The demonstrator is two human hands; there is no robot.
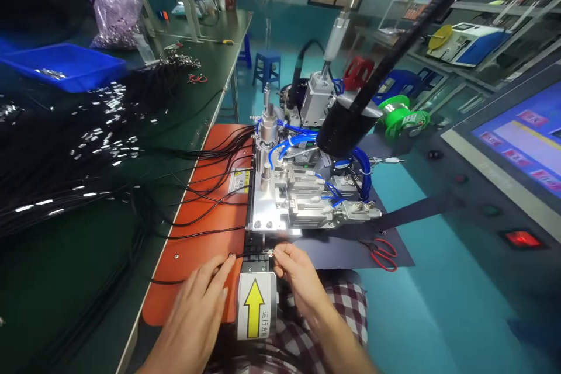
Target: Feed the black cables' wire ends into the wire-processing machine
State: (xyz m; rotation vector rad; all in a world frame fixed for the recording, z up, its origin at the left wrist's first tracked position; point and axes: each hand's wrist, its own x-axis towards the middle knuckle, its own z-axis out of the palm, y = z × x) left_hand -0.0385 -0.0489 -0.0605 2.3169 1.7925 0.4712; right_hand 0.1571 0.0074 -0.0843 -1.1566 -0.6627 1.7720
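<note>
A thin black cable [164, 281] runs from the left across the orange board [193, 260] to the front of a machine [302, 198]. My left hand [197, 298] is closed around this cable, thumb and forefinger near the board's right edge. My right hand [295, 272] pinches the cable's end beside a small shiny metal tip, partly hidden by the fingertips. Between both hands the cable lies over a dark track [256, 257]. Just below is a white label with a yellow arrow [254, 307]. Several other black cables [210, 201] enter the machine's left side.
Red-handled scissors [384, 254] lie on a dark plate to the right. A blue tray [65, 67] and piles of cables with shiny ends [114, 123] cover the left table. Overhead hangs a black cylinder [346, 125]. A control panel with a screen [523, 143] stands at the right.
</note>
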